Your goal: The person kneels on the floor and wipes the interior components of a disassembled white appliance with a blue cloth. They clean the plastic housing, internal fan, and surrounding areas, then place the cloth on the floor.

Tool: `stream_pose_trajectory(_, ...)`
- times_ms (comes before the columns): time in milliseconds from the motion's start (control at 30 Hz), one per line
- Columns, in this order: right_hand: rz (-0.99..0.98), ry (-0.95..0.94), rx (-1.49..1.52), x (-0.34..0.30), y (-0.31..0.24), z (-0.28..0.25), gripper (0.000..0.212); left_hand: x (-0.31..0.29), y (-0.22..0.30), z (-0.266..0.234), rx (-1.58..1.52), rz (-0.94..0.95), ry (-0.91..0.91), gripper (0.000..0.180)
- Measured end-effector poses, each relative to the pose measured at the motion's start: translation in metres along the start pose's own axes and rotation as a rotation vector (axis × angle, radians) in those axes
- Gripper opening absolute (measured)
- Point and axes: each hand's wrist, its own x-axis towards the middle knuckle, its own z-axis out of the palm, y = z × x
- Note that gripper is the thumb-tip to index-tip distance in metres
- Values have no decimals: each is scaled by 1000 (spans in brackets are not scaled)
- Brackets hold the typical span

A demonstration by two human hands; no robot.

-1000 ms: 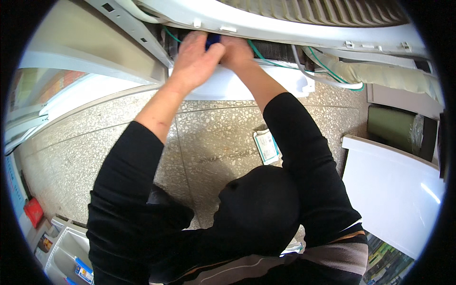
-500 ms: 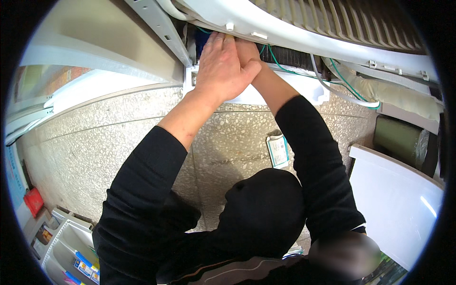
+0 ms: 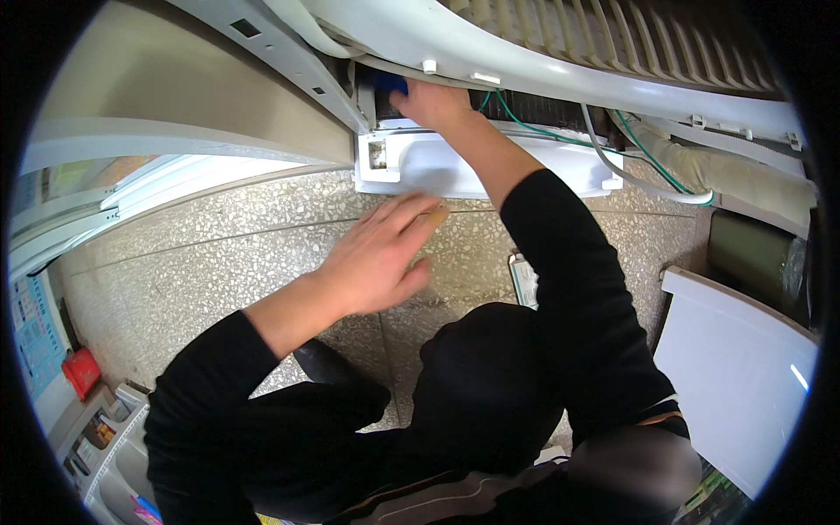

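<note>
speckled floor (image 3: pixel 219 236) stretches from the person's dark trousers to a white appliance. nearest, at lower left, a pale bin (image 3: pixel 129 464) is cut off by the fisheye rim, with a blue and pink item inside, hard to make out. the right sleeve (image 3: pixel 577 262) partly covers a small box (image 3: pixel 524 280). the left hand (image 3: pixel 372 262), slightly blurred, hovers over the floor, fingers loosely spread, grasping nothing. beyond it lies a long white panel (image 3: pixel 472 175) with a square recess at its left end. the right hand (image 3: pixel 436 103) reaches under the curved housing (image 3: pixel 560 83), against a dark blue thing (image 3: pixel 385 80); its fingertips are hidden, so i cannot tell whether it grips.
</note>
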Motion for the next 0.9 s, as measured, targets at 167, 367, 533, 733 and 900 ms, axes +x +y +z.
stream_pose_trajectory(167,75,24,68,-1,30,-3,47,-71,-9,-24,-74,-95,-430,49)
stream_pose_trajectory(367,83,612,513,38,29,42,47,-108,-7,-28,-186,-268,-492,46)
stream_pose_trajectory(533,-61,-270,70,-9,22,17,44,-93,-10,-32,-227,-273,-476,46)
stream_pose_trajectory(733,295,28,1,9,34,-2,43,-88,-13,-34,-283,-295,-377,45)
stream_pose_trajectory(900,168,78,2,16,8,18,44,-96,-9,-34,-329,-330,-394,45)
